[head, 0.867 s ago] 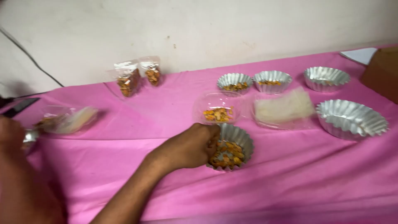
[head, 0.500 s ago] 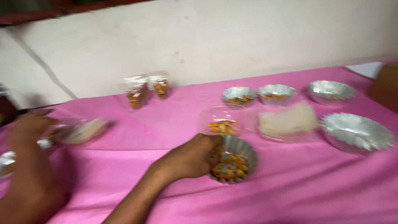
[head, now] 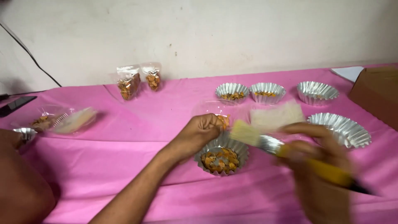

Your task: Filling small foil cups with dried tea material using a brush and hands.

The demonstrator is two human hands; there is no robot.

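Steadying the filled foil cup (head: 222,157) by its rim, the left hand (head: 202,132) pinches closed while the right hand (head: 319,166) grips a yellow-handled brush (head: 286,150) above it

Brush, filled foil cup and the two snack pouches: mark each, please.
brush (head: 245,133), head view, on its pale bristles.
filled foil cup (head: 220,159), head view, on the orange pieces inside.
snack pouches (head: 128,84), head view, on the left pouch's front.

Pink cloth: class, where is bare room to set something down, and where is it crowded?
Bare: the stretch between the snack bags and the left hand, and the near edge below the filled cup. Crowded: the foil cups and box at right.
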